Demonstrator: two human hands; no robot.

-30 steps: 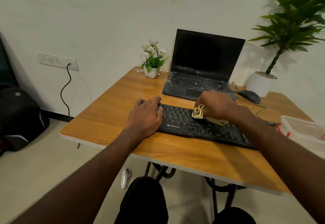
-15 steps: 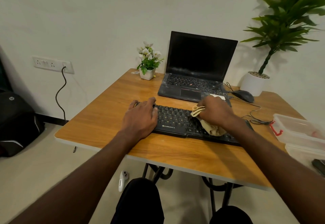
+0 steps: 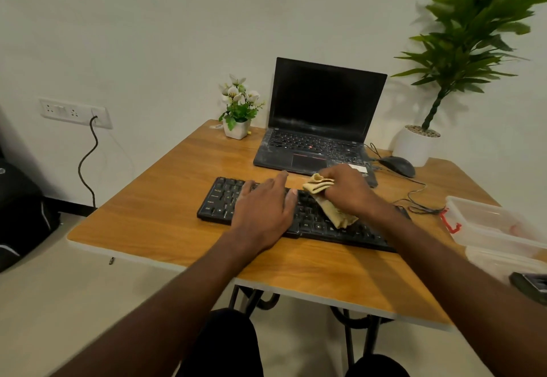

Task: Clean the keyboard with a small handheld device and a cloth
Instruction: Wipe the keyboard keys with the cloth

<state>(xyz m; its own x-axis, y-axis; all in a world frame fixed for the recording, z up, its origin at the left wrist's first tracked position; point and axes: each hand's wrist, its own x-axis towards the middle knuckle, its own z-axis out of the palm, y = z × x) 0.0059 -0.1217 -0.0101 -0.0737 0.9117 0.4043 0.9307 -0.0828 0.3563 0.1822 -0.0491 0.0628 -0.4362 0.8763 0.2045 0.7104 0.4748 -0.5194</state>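
The left hand [image 3: 262, 213] lay flat, steadying the black plastic keyboard [image 3: 299, 216]; the right hand [image 3: 349, 191] gripped the bunched tan cloth [image 3: 331, 205], best dragged lightly along each row.

both forearms bare, no sleeves; black trousers [image 3: 225, 344] on the legs.

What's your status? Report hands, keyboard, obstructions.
Left hand flat on keyboard, steadying. Right hand grips cloth on keys. Nothing obstructing.
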